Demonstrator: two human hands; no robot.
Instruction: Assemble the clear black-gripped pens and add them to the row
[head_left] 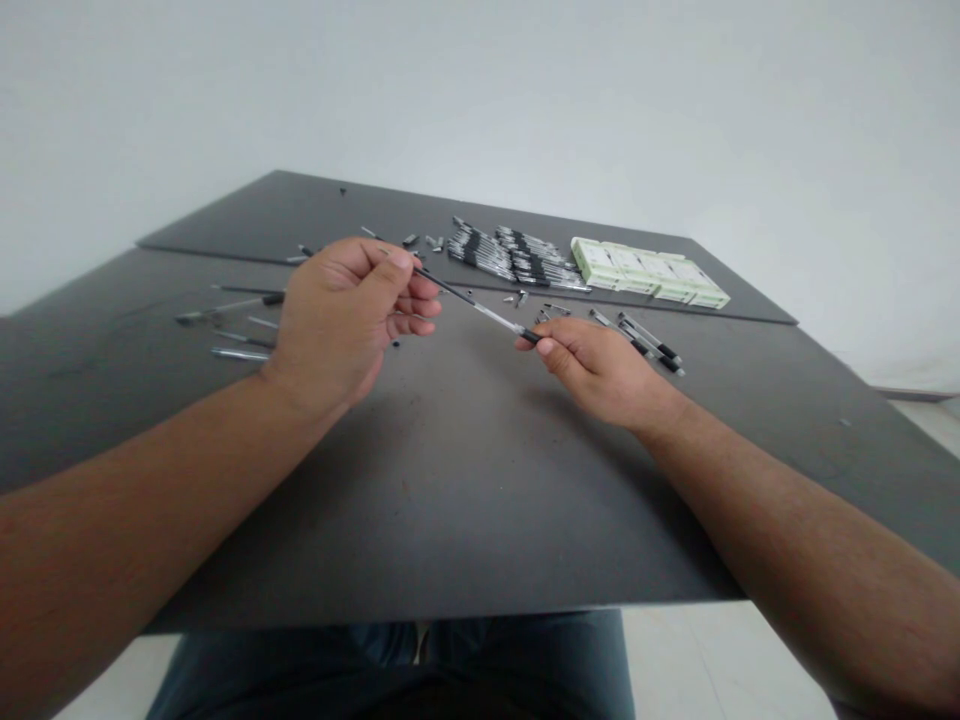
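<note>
Between thumb and forefinger, my left hand (337, 315) pinches a thin dark ink refill (444, 287), its other fingers loosely curled. My right hand (596, 368) is closed on a pen barrel (530, 336) with a black grip, most of it hidden by the fingers. Refill and barrel line up in one slanted line above the table, meeting at a clear section (495, 316). How far one sits inside the other I cannot tell. Left of my left hand lie loose refills and pen parts (240, 353), partly covered by it.
Several pens with black grips lie in rows (480, 250) at the back. Beside them are pale green and white boxes (649, 270). A few pens (651, 340) lie beyond my right hand. Small pen tips (523, 298) are scattered mid-table. The grey table (450, 500) has a seam across it.
</note>
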